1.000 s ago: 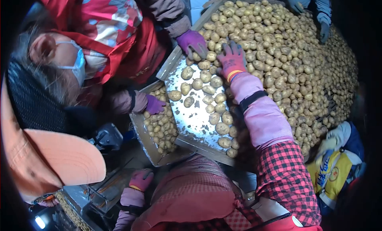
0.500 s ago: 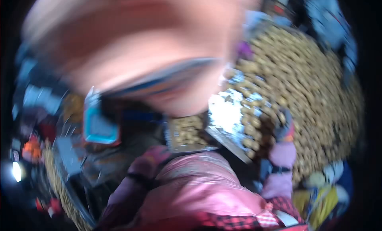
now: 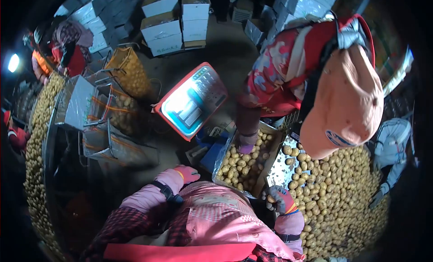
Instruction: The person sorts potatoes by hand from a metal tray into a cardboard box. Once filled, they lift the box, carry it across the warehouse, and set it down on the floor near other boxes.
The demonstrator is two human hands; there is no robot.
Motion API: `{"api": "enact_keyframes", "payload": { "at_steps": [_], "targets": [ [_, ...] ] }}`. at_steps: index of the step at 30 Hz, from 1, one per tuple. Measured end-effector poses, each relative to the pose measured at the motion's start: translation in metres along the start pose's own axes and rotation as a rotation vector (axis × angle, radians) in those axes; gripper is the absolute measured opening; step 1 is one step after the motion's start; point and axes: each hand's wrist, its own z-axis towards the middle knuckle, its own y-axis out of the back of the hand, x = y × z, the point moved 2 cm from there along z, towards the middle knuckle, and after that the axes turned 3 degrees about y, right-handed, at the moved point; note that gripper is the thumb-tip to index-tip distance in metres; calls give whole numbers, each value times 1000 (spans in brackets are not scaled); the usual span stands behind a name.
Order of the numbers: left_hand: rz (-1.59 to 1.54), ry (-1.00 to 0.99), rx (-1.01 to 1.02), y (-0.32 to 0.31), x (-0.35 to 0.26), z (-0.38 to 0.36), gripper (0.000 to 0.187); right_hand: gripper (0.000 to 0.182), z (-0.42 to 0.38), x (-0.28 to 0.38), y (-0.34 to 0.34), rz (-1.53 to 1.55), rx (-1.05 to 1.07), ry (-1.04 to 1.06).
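Observation:
My right hand (image 3: 280,199), in a grey and pink glove, has its fingers curled round a potato (image 3: 270,199). It is beside the near right corner of an open cardboard box (image 3: 268,177) holding many potatoes (image 3: 241,166). A metal plate (image 3: 280,171) lies between the box and a large heap of potatoes (image 3: 333,194). In front of my apron, left of the box, my left hand (image 3: 187,174) wears a pink glove. Its fingers look closed, with nothing visible in them. Across from me, a co-worker's gloved hand (image 3: 246,147) reaches into the box.
The co-worker in a peach cap (image 3: 345,104) leans over the heap from the far side. A lit digital scale (image 3: 191,102) stands beyond the box. Metal-framed bags (image 3: 122,147) are at left, stacked cartons (image 3: 162,34) at the back. Another person (image 3: 390,144) bends at the right.
The cap that filled the upper left close to me has moved right and away. My view has steadied and tilted up. My right hand now shows beside the box with a potato.

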Motion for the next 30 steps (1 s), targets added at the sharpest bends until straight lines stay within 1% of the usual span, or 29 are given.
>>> {"api": "enact_keyframes", "payload": {
  "at_steps": [2, 4, 6, 7, 8, 10, 11, 12, 14, 15, 18, 19, 21, 23, 24, 25, 27, 29, 30],
  "targets": [
    [-52, 14, -9, -9, 20, -3, 46, 28, 7, -7, -2, 28, 40, -21],
    [-193, 49, -68, -25, 46, -1, 47, 28, 15, -19, -7, 20, 51, -3],
    [-218, 52, -87, -29, 55, -10, 48, 29, 25, -35, -10, 42, 87, 0],
    [-229, 80, -89, -30, 60, -14, 48, 33, 28, -40, -16, -61, 19, 17],
    [-238, 105, -94, -30, 65, -16, 48, 34, 30, -43, -20, -86, 5, -5],
    [-308, 124, -63, -36, 80, -17, 51, 35, 21, -37, -33, -81, -58, 15],
    [-312, 141, -70, -37, 85, -21, 52, 37, 26, -45, -24, -95, 4, 94],
    [-313, 158, -71, -40, 90, -24, 54, 37, 24, -44, -23, -101, -7, 95],
    [-357, 171, -63, -66, 125, -3, 56, 39, 21, -37, -26, -32, -99, 72],
    [-380, 171, -67, -72, 134, -3, 57, 41, 16, -29, -31, -35, -93, 43],
    [-399, 199, -59, -83, 156, -9, 58, 41, 6, -23, -45, -90, -123, 50],
    [-380, 225, -33, -84, 163, -9, 61, 41, 8, -31, -45, -91, -153, 48],
    [-385, 268, 7, -82, 167, -19, 66, 38, 7, -40, -49, -129, -129, 73],
    [-364, 269, 2, -88, 182, -16, 67, 35, 5, -43, -52, -230, -101, 90],
    [-335, 277, -4, -91, 187, -15, 67, 35, 5, -42, -53, -233, -103, 87],
    [-372, 299, 14, -86, 184, -23, 67, 36, 5, -42, -53, -188, -121, 72],
    [-351, 312, 32, -88, 193, -16, 67, 37, 4, -45, -54, -140, -146, 54],
    [-324, 324, 50, -92, 203, -7, 66, 39, 5, -47, -55, -185, -264, 62],
    [-300, 299, -10, -93, 207, -4, 66, 39, 6, -47, -56, -176, -271, 56]
  ]
}}
